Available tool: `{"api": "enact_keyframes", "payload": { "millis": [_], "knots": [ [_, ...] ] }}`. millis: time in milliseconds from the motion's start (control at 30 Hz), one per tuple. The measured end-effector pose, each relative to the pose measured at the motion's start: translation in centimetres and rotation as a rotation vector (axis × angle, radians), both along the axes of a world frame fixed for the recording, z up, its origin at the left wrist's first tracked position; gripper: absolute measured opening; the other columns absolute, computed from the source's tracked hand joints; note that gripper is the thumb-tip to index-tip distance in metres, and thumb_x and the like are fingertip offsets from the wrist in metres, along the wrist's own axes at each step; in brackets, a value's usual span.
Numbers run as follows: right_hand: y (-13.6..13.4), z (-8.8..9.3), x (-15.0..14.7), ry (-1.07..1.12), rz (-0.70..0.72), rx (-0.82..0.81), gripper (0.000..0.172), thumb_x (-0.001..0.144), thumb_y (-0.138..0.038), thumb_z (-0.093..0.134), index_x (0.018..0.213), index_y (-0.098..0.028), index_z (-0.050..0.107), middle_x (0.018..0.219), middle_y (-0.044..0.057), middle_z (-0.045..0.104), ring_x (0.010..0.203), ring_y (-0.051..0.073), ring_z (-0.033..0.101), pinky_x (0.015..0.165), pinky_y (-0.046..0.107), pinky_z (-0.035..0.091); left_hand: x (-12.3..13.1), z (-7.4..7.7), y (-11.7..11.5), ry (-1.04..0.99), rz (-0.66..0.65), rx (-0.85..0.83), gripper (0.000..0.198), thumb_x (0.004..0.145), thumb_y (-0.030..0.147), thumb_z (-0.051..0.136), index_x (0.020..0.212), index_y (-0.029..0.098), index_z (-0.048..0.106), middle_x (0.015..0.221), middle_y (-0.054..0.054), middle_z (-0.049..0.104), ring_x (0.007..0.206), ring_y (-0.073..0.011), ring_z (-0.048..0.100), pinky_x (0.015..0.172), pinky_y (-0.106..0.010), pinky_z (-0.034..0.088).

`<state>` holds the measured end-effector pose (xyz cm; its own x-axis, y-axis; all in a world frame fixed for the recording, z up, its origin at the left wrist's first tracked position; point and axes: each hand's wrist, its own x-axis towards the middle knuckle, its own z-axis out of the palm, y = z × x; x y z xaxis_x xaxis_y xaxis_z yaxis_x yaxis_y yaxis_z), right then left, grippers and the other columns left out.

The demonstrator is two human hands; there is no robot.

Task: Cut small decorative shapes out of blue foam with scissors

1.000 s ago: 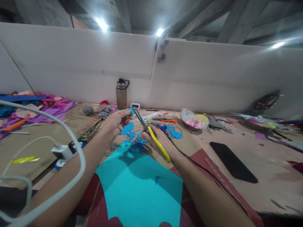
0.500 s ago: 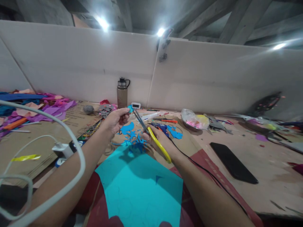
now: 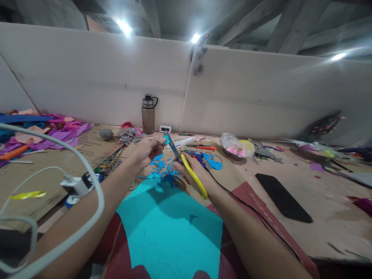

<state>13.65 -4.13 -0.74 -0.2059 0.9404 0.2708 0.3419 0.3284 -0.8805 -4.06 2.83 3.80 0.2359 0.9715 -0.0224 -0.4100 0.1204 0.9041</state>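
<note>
My left hand [image 3: 149, 150] pinches a small blue cut piece [image 3: 166, 139] between thumb and fingertips. My right hand [image 3: 190, 168] is wrapped round yellow-handled scissors [image 3: 194, 176], whose blades point up and left at the blue piece. Whether the blades are cutting into it I cannot tell. Below both hands lie several blue scraps [image 3: 167, 174]. A large turquoise sheet [image 3: 174, 228] with faint drawn outlines spreads in front of me, its upper edge partly under the scraps. Another blue cut-out [image 3: 213, 162] rests just beyond my right hand.
A bottle [image 3: 148, 116] stands by the white partition [image 3: 95, 77]. At right lie a black phone [image 3: 283, 197] and a bowl with plastic wrap [image 3: 236, 147]. Colourful scraps [image 3: 58, 131] heap at left. A white cable [image 3: 95, 186] loops across the left foreground; a black cord [image 3: 247, 207] runs at right.
My left hand and the blue piece have moved slightly right and down, closer to the scissors. The blades now appear nearer together. The whole view has shifted a little.
</note>
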Motion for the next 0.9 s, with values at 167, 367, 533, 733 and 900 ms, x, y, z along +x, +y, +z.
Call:
{"api": "enact_keyframes", "payload": {
  "millis": [167, 367, 533, 733, 900],
  "knots": [
    [0.5, -0.7, 0.0, 0.057, -0.029, -0.032, 0.014, 0.084, -0.029, 0.059, 0.096, -0.021, 0.057, 0.084, -0.001, 0.060, 0.068, 0.013, 0.053, 0.061, 0.025, 0.044, 0.6, -0.4, -0.6, 0.043, -0.077, 0.039, 0.025, 0.053, 0.015, 0.084, 0.058, 0.013, 0.060, 0.055, 0.002, 0.055, 0.048, -0.0047, 0.048, 0.046, -0.016, 0.039],
    [0.7, -0.6, 0.1, 0.034, -0.014, 0.010, 0.013, 0.081, -0.024, 0.057, 0.093, -0.020, 0.057, 0.079, 0.000, 0.059, 0.063, 0.013, 0.050, 0.057, 0.025, 0.043, 0.5, -0.7, -0.5, 0.049, -0.102, 0.064, 0.027, 0.056, 0.019, 0.083, 0.058, 0.014, 0.057, 0.053, 0.003, 0.052, 0.048, -0.0053, 0.045, 0.046, -0.018, 0.037],
    [0.4, -0.3, 0.0, 0.076, 0.017, 0.021, 0.010, 0.081, -0.024, 0.056, 0.091, -0.021, 0.055, 0.068, -0.003, 0.051, 0.054, 0.011, 0.045, 0.049, 0.022, 0.039, 0.7, 0.0, -0.6, 0.068, -0.089, 0.009, 0.021, 0.060, 0.013, 0.078, 0.058, 0.014, 0.057, 0.051, 0.003, 0.051, 0.046, -0.0056, 0.044, 0.043, -0.018, 0.035],
    [0.6, -0.3, 0.1, 0.054, 0.009, -0.006, 0.011, 0.079, -0.019, 0.053, 0.090, -0.021, 0.055, 0.070, -0.003, 0.052, 0.055, 0.010, 0.045, 0.050, 0.022, 0.039, 1.2, 0.6, -1.3, 0.065, -0.095, -0.013, 0.020, 0.058, 0.010, 0.076, 0.056, 0.014, 0.057, 0.051, 0.002, 0.053, 0.045, -0.0060, 0.044, 0.043, -0.019, 0.037],
    [0.7, -0.7, 0.1, 0.052, -0.022, -0.024, 0.011, 0.078, -0.020, 0.054, 0.089, -0.021, 0.053, 0.070, -0.004, 0.051, 0.053, 0.009, 0.044, 0.048, 0.022, 0.038, 0.8, -0.4, -1.0, 0.078, -0.111, 0.086, 0.021, 0.053, 0.011, 0.081, 0.060, 0.012, 0.061, 0.054, 0.002, 0.056, 0.048, -0.0062, 0.048, 0.046, -0.019, 0.037]
  ]
}}
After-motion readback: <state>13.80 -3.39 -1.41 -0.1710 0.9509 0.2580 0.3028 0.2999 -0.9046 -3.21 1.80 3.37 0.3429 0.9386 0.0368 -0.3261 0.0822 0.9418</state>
